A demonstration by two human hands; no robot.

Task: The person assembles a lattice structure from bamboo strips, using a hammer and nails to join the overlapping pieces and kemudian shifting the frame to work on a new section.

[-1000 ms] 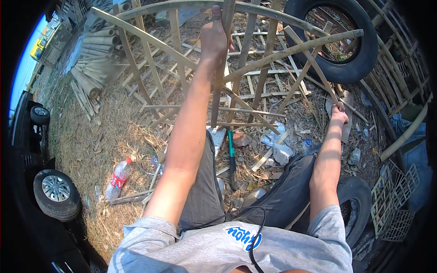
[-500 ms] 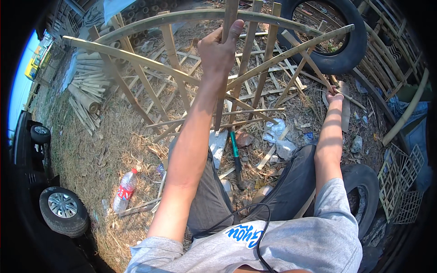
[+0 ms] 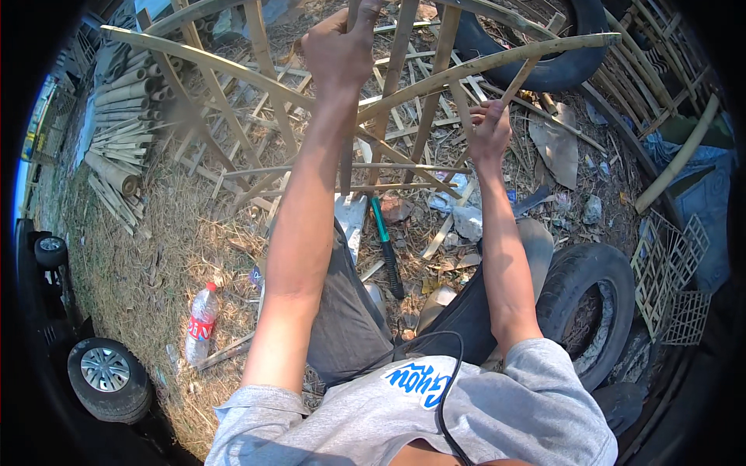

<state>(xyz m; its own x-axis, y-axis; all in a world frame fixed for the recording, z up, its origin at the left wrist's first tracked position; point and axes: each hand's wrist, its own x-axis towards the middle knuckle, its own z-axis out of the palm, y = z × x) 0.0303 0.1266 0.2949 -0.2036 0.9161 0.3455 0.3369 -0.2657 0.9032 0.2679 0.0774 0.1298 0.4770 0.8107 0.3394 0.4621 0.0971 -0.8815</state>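
My left hand (image 3: pixel 338 58) is closed round an upright bamboo slat (image 3: pixel 347 155) in the middle of a fan-shaped bamboo frame (image 3: pixel 194 56). The frame stands tilted before me, its slats crossing curved strips. My right hand (image 3: pixel 489 132) is at the frame's right side, fingers curled round a slanting bamboo slat (image 3: pixel 530 64). Between my legs lies a tool with a green and black handle (image 3: pixel 386 245), beside a pale flat piece (image 3: pixel 350 221). A dark blade-like piece (image 3: pixel 532 200) lies by my right forearm; my arm and knee may hide part of it.
Tyres lie at the back right (image 3: pixel 536 74) and beside my right leg (image 3: pixel 587 318). A plastic bottle (image 3: pixel 202 322) stands left of me. Cut bamboo (image 3: pixel 120 116) is piled at far left, near a vehicle wheel (image 3: pixel 107 369). Lattice panels (image 3: pixel 668 272) lean at the right.
My right hand has moved left and inward from the far right to the frame's right slats. My left hand still grips the upright slat, now higher in view as the view has shifted.
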